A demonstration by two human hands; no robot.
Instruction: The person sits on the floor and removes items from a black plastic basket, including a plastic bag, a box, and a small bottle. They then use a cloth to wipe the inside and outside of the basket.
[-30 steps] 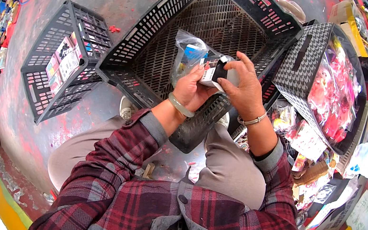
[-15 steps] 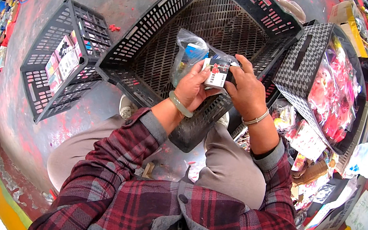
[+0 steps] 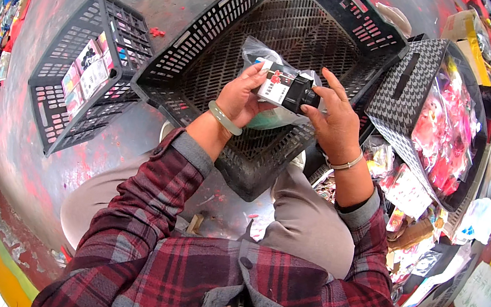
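My left hand (image 3: 238, 99) is closed on a small white box (image 3: 274, 83) with a red flower picture and dark print. At the box's right end sits a black, bottle-like piece (image 3: 297, 92) with a narrower, cap-like end. The fingers of my right hand (image 3: 337, 122) pinch that end, the index finger raised. Whether the black piece is partly inside the box I cannot tell. Behind both hands, a clear plastic bag (image 3: 257, 50) hangs over the large black crate (image 3: 242, 175); its lower part looks greenish.
At the left, a smaller black crate (image 3: 48, 122) stands tilted with printed packs (image 3: 88, 74) inside. To the right is a houndstooth-patterned bin (image 3: 396, 81) full of pink and red bagged goods (image 3: 444, 133). Loose packages and papers (image 3: 406, 195) lie below it.
The white box has tilted and moved slightly left with my left hand. More of the black piece shows at its right end, under my right fingers. The bag's blue patch is now hidden.
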